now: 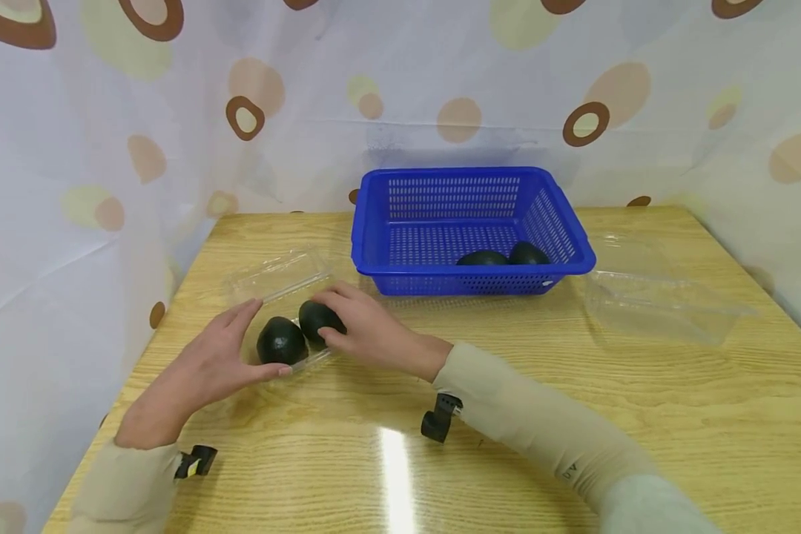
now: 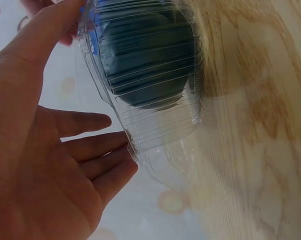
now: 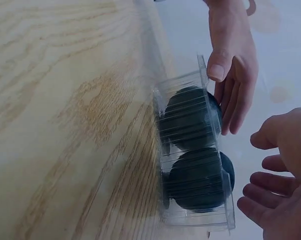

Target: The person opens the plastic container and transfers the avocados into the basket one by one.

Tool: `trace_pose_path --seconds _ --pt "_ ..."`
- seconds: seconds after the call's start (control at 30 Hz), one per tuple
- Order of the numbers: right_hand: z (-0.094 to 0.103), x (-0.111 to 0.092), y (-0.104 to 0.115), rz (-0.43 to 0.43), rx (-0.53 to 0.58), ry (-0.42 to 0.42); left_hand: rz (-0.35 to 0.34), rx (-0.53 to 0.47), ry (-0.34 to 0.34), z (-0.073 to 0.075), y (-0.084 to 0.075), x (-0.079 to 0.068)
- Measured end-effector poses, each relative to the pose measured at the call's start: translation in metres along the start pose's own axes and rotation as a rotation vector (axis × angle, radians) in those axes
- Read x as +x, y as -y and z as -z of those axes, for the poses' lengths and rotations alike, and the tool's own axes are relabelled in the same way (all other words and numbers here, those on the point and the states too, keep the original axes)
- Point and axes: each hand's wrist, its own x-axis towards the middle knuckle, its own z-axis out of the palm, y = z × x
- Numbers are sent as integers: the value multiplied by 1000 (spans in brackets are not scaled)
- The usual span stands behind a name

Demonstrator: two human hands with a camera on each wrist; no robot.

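Two dark green avocados, one on the left (image 1: 282, 342) and one on the right (image 1: 319, 323), sit side by side in a clear plastic clamshell box (image 3: 194, 220). My left hand (image 1: 215, 361) is at the box's left end, its thumb along the near rim and its fingers fairly straight. In the left wrist view, fingertips (image 2: 121, 172) meet the rim. Over the right avocado is my right hand (image 1: 367, 326), thumb and fingers spread. The right wrist view shows those fingers (image 3: 265, 182) loosely bent, with a gap between them and the fruit.
A blue plastic basket (image 1: 474, 284) stands at the back of the wooden table (image 1: 507, 475), with two more avocados (image 1: 529, 254) inside. Right of it lies another clear plastic box (image 1: 661, 304), its lid raised. The first box's lid (image 1: 277, 274) leans open behind it. Patterned cloth (image 1: 414, 74) hangs around the table.
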Motion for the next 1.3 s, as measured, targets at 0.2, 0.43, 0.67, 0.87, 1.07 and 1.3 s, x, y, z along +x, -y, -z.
trace_pose_path --seconds 0.2,0.43,0.67,0.87,1.07,1.3 --pt "-7 8 -5 -32 -5 57 -5 29 3 0 0 1" --pt "-13 20 -8 -17 -42 117 -4 52 19 4 -2 4" --pt "-18 35 -6 -37 -163 231 13 40 33 5 -3 4" --pt "-19 41 -4 -97 -190 309 33 36 47 5 -3 5" --pt "-19 43 -3 -115 -190 334 33 39 51 6 -3 6" --pt "-20 43 -3 -115 -192 331 27 27 52 6 -3 6"
